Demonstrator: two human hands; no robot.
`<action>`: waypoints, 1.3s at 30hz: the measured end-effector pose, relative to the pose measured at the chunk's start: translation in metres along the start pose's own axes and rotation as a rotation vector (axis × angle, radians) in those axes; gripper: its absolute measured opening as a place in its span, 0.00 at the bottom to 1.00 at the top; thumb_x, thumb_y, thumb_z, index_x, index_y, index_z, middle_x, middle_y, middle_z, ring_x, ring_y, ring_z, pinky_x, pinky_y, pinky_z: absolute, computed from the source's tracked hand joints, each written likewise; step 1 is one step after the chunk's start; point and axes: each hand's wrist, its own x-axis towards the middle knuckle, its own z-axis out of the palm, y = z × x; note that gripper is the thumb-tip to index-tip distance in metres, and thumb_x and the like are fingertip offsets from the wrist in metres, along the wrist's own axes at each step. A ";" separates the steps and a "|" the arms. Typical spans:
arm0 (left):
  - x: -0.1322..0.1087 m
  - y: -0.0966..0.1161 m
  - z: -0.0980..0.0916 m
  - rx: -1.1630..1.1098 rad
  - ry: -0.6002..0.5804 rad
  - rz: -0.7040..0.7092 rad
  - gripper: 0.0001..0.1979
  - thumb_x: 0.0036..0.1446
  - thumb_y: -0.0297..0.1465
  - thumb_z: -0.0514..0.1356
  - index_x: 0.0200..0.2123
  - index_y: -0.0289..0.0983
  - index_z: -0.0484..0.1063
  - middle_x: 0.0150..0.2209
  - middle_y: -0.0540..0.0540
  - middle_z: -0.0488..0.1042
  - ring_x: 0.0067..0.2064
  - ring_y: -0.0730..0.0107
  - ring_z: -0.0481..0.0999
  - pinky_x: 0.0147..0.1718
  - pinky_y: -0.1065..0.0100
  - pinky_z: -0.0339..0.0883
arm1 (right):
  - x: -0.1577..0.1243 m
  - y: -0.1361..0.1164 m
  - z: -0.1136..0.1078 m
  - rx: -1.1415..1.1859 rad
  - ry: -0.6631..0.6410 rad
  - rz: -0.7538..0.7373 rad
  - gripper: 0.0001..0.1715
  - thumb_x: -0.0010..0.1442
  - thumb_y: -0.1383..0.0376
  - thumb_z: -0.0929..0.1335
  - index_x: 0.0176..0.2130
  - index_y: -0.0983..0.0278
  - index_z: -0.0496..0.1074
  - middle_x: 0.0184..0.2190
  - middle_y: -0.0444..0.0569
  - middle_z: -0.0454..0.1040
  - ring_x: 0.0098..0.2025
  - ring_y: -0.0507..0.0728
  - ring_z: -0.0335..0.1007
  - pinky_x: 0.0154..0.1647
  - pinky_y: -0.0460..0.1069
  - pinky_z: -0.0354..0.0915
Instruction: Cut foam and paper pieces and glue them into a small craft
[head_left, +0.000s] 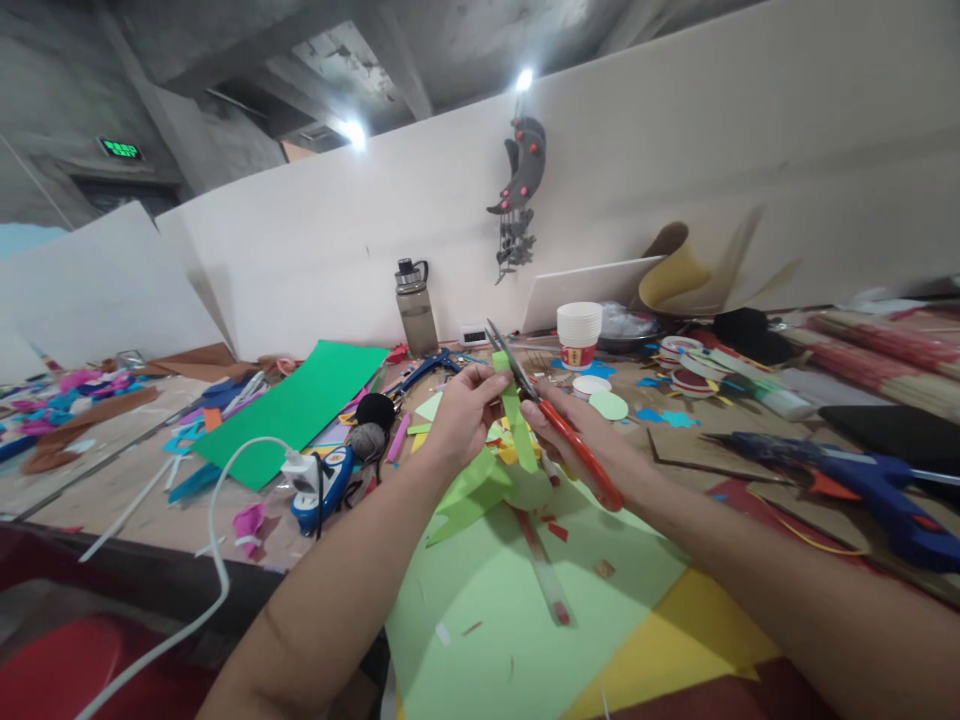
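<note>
Between the thumb and fingers of my left hand is the upper part of a light-green paper strip, which hangs downward. My right hand grips a pair of scissors with orange-red handles, its blades pointing up and away beside the top of the strip. Whether the blades touch the strip I cannot tell. Beneath both hands, folded light-green paper lies on a pale green sheet. A clear stick with a red end and small red scraps rest on that sheet.
Left are a bright green sheet, a blue power strip with a white cable, and a yarn ball. A bottle and stacked paper cups stand behind. A blue glue gun lies right. The table's front edge is at lower left.
</note>
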 end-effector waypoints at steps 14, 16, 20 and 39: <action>0.001 -0.001 -0.002 0.028 -0.017 0.001 0.18 0.38 0.31 0.73 0.24 0.36 0.64 0.23 0.55 0.67 0.24 0.81 0.66 0.23 0.75 0.56 | 0.001 -0.001 -0.002 -0.003 0.027 -0.032 0.20 0.58 0.46 0.67 0.33 0.59 0.62 0.19 0.37 0.58 0.19 0.50 0.54 0.18 0.46 0.52; 0.001 -0.001 -0.002 0.023 -0.016 0.000 0.18 0.38 0.30 0.73 0.25 0.36 0.64 0.24 0.55 0.68 0.25 0.80 0.67 0.24 0.75 0.58 | 0.000 -0.001 -0.001 0.006 0.037 -0.020 0.21 0.57 0.46 0.67 0.33 0.59 0.62 0.19 0.37 0.58 0.19 0.50 0.53 0.18 0.46 0.52; 0.001 0.000 -0.001 0.014 -0.026 0.003 0.18 0.39 0.30 0.73 0.25 0.36 0.65 0.24 0.55 0.69 0.26 0.80 0.69 0.27 0.75 0.61 | 0.000 -0.003 -0.001 0.002 0.048 -0.023 0.19 0.58 0.47 0.67 0.34 0.59 0.64 0.18 0.37 0.57 0.19 0.50 0.53 0.19 0.46 0.51; 0.001 0.009 -0.005 0.075 -0.053 -0.011 0.17 0.41 0.32 0.72 0.26 0.35 0.66 0.25 0.49 0.76 0.23 0.77 0.71 0.25 0.73 0.62 | -0.001 -0.004 0.000 0.071 0.073 -0.010 0.19 0.57 0.47 0.68 0.32 0.59 0.64 0.17 0.36 0.55 0.17 0.49 0.52 0.17 0.45 0.53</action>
